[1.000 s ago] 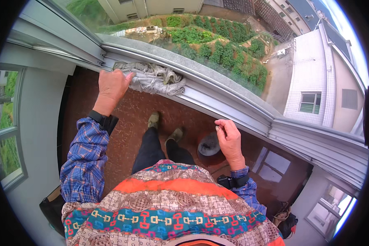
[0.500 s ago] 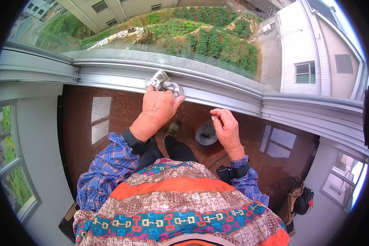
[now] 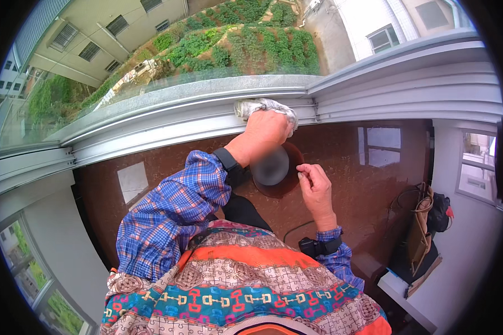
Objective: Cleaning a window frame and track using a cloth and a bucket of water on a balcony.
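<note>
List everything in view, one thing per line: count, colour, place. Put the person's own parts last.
cloth: one, grey-white, crumpled on the window track under the left hand
window track: one, silver-grey metal, running across the upper middle
floor: one, dark red-brown, glossy, below the track
round dish: one, dark brown, on the floor between the hands
bags: a small heap, tan and black, at the right wall
garden beds: several, green, outside far below
left hand: one, pressed on the cloth, blue plaid sleeve
right hand: one, fingers curled, holding nothing visible, black wristband
</note>
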A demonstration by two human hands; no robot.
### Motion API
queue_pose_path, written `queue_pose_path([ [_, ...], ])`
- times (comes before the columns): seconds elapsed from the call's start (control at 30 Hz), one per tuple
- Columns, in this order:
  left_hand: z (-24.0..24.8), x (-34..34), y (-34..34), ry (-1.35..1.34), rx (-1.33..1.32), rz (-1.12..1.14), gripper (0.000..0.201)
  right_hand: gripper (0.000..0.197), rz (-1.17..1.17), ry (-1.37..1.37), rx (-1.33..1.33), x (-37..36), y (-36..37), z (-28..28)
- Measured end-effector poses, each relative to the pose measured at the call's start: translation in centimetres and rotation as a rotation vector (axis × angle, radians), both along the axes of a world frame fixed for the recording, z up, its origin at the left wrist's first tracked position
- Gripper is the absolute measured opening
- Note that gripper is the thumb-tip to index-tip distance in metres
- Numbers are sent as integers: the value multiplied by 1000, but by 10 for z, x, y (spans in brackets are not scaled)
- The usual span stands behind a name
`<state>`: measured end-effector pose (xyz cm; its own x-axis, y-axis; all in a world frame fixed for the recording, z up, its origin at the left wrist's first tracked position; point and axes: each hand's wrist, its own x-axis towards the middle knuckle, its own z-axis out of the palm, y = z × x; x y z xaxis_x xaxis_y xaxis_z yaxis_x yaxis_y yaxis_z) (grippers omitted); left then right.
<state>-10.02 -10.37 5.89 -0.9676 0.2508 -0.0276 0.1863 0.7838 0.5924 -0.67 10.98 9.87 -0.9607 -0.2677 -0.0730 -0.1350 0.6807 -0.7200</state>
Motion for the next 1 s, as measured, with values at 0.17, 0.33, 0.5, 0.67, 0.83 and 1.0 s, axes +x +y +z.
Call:
queue_pose_path([
  [0.17, -10, -22, 42, 349, 150, 13, 24, 17, -107, -2, -11, 26, 18, 0],
  [0.33, -24, -37, 61, 214, -5, -71, 24, 16, -150, 21, -33, 42, 20, 0],
  [0.5, -19, -24, 23, 305, -84, -173, 22, 14, -143, -6, -16, 41, 18, 5],
  [0.67, 7, 19, -47, 285, -302, -224, 19, 14, -191, -14, -36, 48, 27, -2],
  [0.83, 36, 30, -61, 93, -382, -185, 26, 13, -184, -29, -51, 48, 24, -9],
  [1.0, -3, 5, -13, 364, -87, -341, 55, 14, -182, -47, -63, 49, 22, -9],
])
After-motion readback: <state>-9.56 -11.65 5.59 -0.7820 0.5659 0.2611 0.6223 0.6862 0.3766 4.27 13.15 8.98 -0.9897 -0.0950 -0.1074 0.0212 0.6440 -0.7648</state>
